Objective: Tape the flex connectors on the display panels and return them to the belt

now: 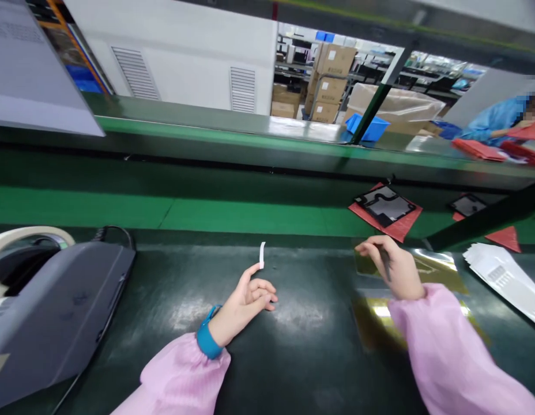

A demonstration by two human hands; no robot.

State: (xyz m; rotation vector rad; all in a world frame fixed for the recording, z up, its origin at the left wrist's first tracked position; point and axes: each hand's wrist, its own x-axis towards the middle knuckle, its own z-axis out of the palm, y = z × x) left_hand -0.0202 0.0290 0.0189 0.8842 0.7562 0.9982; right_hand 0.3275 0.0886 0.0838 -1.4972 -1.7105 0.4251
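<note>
A short white strip [262, 255] stands up from the tip of my left index finger, stuck or resting there. My left hand [249, 300] is over the dark green bench, its other fingers loosely curled and apart. On the right, my right hand [392, 265] is above a yellowish transparent sheet [440, 275], with thumb and fingers bent together around a thin dark item that I cannot make out. A second yellowish sheet [371, 323] lies nearer, partly under my right sleeve.
A grey tape dispenser [72, 305] stands at the left. White printed strips [505, 276] lie at the right. Dark flat parts [386, 204] rest on red bags behind, near a green post [488, 216]. A person in blue [492, 121] is beyond the shelf.
</note>
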